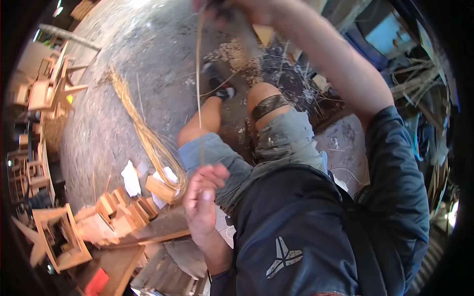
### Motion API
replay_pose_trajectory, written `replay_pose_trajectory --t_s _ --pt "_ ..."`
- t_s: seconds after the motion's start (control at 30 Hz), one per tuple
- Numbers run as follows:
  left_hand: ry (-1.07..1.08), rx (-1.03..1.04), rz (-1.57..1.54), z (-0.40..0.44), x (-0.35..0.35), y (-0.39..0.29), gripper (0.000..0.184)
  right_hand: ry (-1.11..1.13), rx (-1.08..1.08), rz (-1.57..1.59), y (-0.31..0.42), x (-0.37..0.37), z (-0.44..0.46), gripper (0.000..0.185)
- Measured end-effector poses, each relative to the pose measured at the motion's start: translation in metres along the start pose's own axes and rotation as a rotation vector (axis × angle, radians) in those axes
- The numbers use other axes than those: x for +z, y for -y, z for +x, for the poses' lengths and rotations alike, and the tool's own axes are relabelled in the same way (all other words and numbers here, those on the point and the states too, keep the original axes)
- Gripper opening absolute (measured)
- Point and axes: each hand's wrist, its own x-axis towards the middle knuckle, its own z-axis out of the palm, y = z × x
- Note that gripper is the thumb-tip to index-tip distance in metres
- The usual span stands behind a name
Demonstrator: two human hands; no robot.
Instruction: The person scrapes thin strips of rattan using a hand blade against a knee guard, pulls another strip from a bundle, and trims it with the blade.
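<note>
Hands [203, 197] apart — strip [198, 74] over open floor [165, 69]

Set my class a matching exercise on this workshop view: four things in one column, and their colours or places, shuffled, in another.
Things
1. bundle of long strips
2. three-pointed mark
3. band
4. piece at the lower left

Colours or places
A. pale, on the front of the dark top
B. red
C. straw-yellow, lying on the floor
D. around one leg, by the knee

Right pairs: 1-C, 2-A, 3-D, 4-B
</note>
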Motion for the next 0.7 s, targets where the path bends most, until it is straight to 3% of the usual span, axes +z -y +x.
replay_pose_trajectory --t_s 0.03,0.07,0.17,0.2,0.27,0.33,0.4,0.5,0.57,0.6,0.7 --pt "-0.024 0.160 0.263 0.014 0.025 -0.016 0.055 0.131 0.055 0.020 -0.033 0.001 0.005 0.021" --pt "-0.206 0.165 0.604 0.029 0.041 -0.031 0.055 0.163 0.129 -0.011 -0.029 0.015 -0.022 0.022" --pt "-0.182 0.239 0.547 0.071 0.048 -0.015 0.045 0.175 0.164 -0.036 -0.039 0.037 -0.049 0.021" --pt "-0.122 0.155 0.454 0.074 0.042 -0.004 0.032 0.207 0.158 0.083 -0.048 0.036 -0.052 0.020" --pt "0.041 -0.223 0.056 0.055 0.020 0.007 0.021 0.102 0.205 0.200 -0.079 0.029 -0.051 0.017" --pt "-0.050 -0.266 0.060 0.033 0.024 0.012 0.020 -0.051 0.317 0.259 -0.114 0.014 -0.043 0.014" --pt "-0.100 -0.439 0.197 0.013 -0.011 0.025 0.022 -0.176 0.367 0.268 -0.152 -0.005 -0.033 0.014" --pt "-0.102 -0.522 0.717 -0.017 -0.079 0.067 0.022 -0.243 0.423 0.189 -0.154 -0.038 -0.009 0.016" --pt "-0.200 -0.567 0.910 -0.043 -0.118 0.087 0.023 -0.364 0.322 0.065 -0.136 -0.063 0.038 0.018" --pt "-0.259 -0.588 1.002 -0.054 -0.133 0.095 0.023 -0.248 0.218 0.130 -0.126 -0.085 0.071 0.017" --pt "-0.666 -0.838 0.642 -0.084 -0.152 0.115 0.023 -0.067 -0.065 0.024 -0.029 -0.132 0.146 0.015"
